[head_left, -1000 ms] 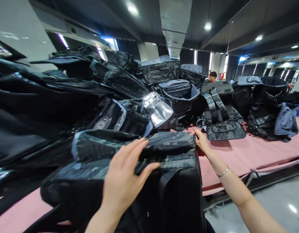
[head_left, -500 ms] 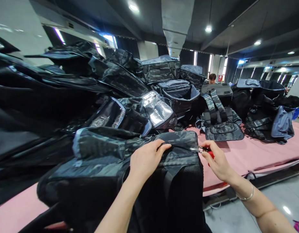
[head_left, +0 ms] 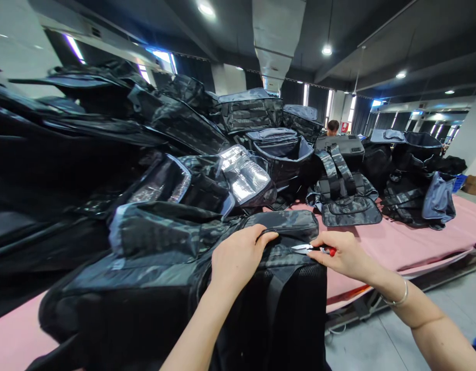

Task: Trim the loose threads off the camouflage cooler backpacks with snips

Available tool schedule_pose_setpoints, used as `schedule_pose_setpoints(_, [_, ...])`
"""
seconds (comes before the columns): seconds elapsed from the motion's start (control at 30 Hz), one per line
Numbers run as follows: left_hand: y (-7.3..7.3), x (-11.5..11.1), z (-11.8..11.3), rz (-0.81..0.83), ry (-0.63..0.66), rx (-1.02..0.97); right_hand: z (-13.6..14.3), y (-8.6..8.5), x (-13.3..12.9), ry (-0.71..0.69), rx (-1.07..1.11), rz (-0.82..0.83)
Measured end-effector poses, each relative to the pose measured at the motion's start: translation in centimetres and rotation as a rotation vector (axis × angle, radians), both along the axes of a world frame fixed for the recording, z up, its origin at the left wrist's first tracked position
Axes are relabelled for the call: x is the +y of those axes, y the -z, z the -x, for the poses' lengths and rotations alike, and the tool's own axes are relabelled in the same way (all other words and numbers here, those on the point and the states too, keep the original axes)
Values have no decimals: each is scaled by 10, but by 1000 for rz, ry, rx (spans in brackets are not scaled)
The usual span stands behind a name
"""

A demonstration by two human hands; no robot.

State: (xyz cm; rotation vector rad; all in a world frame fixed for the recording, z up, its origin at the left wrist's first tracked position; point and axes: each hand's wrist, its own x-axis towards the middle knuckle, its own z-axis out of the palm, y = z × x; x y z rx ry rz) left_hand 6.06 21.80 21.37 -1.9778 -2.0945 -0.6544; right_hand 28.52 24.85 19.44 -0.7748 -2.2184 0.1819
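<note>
A dark camouflage backpack [head_left: 153,275] with black sides lies in front of me, close to the camera. My left hand [head_left: 238,257] is closed on the edge of its flap [head_left: 288,220], thumb and fingers pinching the cloth. To the right of it, my right hand [head_left: 344,252] grips small thread snips [head_left: 302,249] with red on the handle. Their bright blades point left, over the camouflage cloth just below the flap's edge. Whether the blades touch a thread or the cloth, I cannot tell.
Dark backpacks [head_left: 253,113] are heaped behind and to the left, one showing a silver lining [head_left: 248,175]. A strapped backpack [head_left: 352,206] and others stand along the pink-covered table [head_left: 400,247]. Beyond the heap is a person [head_left: 333,127]. Cardboard boxes [head_left: 473,183] are at far right.
The snips have moved left from the bag's right end, and their blades now lie over the cloth near my left hand. My left hand keeps its pinch. The view has shifted slightly right.
</note>
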Motion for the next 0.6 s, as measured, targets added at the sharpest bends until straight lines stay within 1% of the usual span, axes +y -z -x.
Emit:
schedule_pose_setpoints(0.13, [1,-1,-1,3,16,-10,5,2,2,0,-8,60])
schedule_pose_setpoints(0.27, [0,-1,-1,-9,25,-17,8,3,3,-25,5,86])
schedule_pose_setpoints(0.43, [-1,-1,-2,-2,19,-22,9,4,4,-72,102,107])
schedule_pose_setpoints(0.53, [-1,-2,-1,14,15,-23,10,6,4,-46,179,133])
schedule_pose_setpoints(0.6, [0,-2,-1,5,21,-22,11,6,3,-17,167,126])
